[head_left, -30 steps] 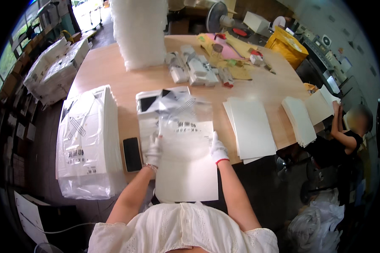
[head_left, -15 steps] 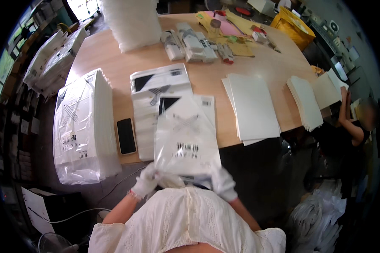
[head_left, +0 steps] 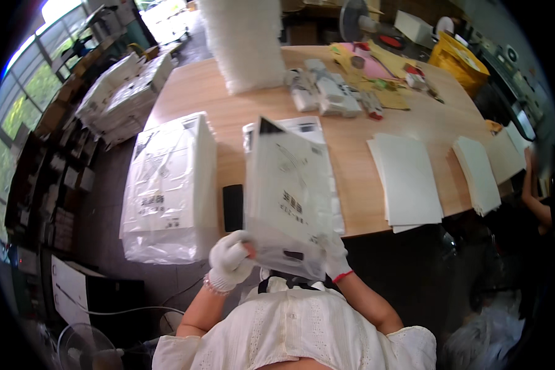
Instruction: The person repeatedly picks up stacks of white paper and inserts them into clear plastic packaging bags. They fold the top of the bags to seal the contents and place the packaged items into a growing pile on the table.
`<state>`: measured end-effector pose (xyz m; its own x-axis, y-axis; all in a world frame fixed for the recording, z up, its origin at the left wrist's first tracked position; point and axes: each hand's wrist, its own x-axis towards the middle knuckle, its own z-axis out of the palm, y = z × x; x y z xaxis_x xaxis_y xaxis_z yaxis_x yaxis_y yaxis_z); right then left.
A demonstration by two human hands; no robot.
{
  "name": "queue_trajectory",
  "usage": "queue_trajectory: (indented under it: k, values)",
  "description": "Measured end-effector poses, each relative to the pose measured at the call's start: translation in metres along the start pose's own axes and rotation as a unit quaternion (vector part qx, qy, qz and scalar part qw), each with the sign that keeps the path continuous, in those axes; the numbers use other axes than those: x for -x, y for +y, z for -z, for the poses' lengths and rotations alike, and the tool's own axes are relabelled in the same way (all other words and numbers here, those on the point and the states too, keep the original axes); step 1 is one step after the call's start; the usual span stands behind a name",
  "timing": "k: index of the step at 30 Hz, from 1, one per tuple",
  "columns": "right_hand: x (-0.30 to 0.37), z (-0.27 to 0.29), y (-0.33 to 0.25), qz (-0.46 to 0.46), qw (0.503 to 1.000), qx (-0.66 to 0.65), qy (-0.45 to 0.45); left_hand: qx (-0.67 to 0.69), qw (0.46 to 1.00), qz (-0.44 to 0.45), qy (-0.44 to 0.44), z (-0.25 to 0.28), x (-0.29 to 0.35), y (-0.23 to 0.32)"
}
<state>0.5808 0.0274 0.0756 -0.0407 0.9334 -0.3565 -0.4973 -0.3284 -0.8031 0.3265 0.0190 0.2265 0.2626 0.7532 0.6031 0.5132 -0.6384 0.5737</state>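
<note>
Tilted up before me is a pack of white paper in a clear printed plastic bag (head_left: 290,191), with a dark triangle at its top corner. My left hand (head_left: 231,259), in a white glove, is closed on the bag's lower left edge. My right hand (head_left: 336,256), gloved too, grips its lower right edge, the fingers partly hidden behind the plastic. Behind the held pack, more bagged packs (head_left: 308,126) lie stacked on the table, mostly covered. Just left of the held bag lies a black phone (head_left: 233,208).
A tall stack of bagged packs (head_left: 166,179) stands at the table's left. White sheets (head_left: 410,182) and a smaller pile (head_left: 478,176) lie right. Small wrapped bundles (head_left: 330,92) and a tall white stack (head_left: 243,46) stand far back. A person's arm (head_left: 530,191) shows at the right edge.
The bagged pack has been raised from lying nearly flat to a steeper, turned tilt. Both my hands have come up with it. The whole view has shifted, showing more of the left side.
</note>
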Motion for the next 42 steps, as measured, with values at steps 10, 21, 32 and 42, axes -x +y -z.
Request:
queue_trajectory:
  k: [10,21,32,42]
  values:
    - [-0.015,-0.263,0.049,-0.110,0.889,0.150,-0.418,0.272,0.711,0.259,0.594,0.192,0.092,-0.133]
    - [-0.004,-0.074,0.022,-0.132,0.876,0.369,-0.280,-0.108,0.800,0.582,-0.099,-0.019,0.198,-0.127]
    - [0.038,0.085,-0.003,-0.083,0.987,0.138,0.018,-0.280,0.901,0.191,-0.269,-0.169,-0.024,-0.132]
    - [0.040,0.068,0.001,-0.079,0.974,0.211,0.034,-0.045,0.950,0.153,-0.270,-0.148,0.036,-0.094]
